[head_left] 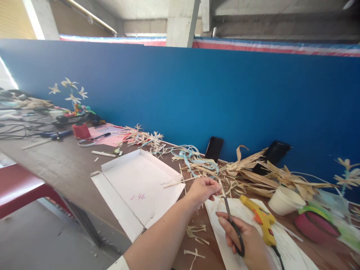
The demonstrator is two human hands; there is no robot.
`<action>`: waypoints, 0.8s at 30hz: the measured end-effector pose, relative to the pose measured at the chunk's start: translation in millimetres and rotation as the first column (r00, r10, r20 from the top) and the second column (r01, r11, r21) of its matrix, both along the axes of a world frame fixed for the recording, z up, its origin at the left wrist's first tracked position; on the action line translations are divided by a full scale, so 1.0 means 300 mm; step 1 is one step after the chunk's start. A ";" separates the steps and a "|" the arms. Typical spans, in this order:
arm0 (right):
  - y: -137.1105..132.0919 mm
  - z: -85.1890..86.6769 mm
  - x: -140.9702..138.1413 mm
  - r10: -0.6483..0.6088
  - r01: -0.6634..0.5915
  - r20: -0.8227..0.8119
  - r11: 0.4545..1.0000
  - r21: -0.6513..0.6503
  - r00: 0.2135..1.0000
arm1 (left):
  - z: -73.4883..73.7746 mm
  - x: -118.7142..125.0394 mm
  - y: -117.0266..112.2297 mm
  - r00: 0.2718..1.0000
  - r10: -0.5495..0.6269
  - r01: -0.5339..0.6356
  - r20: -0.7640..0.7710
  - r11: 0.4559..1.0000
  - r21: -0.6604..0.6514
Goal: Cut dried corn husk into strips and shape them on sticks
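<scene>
My left hand (204, 190) is closed in a pinch on a thin pale strip of dried husk (222, 187), above the table. The fingers of my right hand (247, 242) are wrapped round the dark handles of a pair of scissors (228, 207). Their blades point up and away from me and meet the strip by my left fingertips; whether they are parted I cannot tell. Under my right hand lie white sheets of paper (218, 221), with a yellow hot glue gun (260, 217) on top. Cut husk pieces (197, 230) are scattered below my left wrist.
A shallow white cardboard box lid (140, 180) lies left of my arm. Dried husks (253, 165), two phones (214, 148) and blue ribbon (188, 153) line the blue partition (180, 93). A white cup (285, 200) and a pink tape roll (317, 225) are at right.
</scene>
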State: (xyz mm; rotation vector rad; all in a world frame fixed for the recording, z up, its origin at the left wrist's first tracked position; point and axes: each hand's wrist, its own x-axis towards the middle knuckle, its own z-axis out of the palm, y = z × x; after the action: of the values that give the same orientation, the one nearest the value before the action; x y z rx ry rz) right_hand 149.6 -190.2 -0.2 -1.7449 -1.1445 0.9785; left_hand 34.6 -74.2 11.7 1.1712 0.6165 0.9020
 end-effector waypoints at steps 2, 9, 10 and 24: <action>0.000 0.000 -0.001 0.003 -0.003 0.004 1.000 -0.015 1.000 | 0.002 -0.001 0.000 1.000 -0.006 0.006 0.000 1.000 -0.003; -0.007 -0.014 0.020 0.088 -0.088 -0.024 0.996 0.004 0.996 | 0.004 -0.003 -0.002 1.000 -0.025 0.025 -0.001 1.000 0.013; -0.007 -0.017 0.024 0.101 -0.101 -0.032 0.995 0.011 0.994 | 0.003 -0.002 -0.002 1.000 -0.029 0.029 -0.005 0.999 0.016; -0.013 -0.008 0.029 0.117 -0.118 -0.053 0.993 -0.008 0.992 | 0.001 -0.009 -0.002 0.994 -0.103 0.103 -0.044 0.995 0.000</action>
State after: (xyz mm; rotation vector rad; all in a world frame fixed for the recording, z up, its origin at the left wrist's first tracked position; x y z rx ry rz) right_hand 158.4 -194.2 -2.5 -1.6661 -1.2216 1.0973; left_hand 31.8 -74.7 12.0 1.2161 0.5851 0.7914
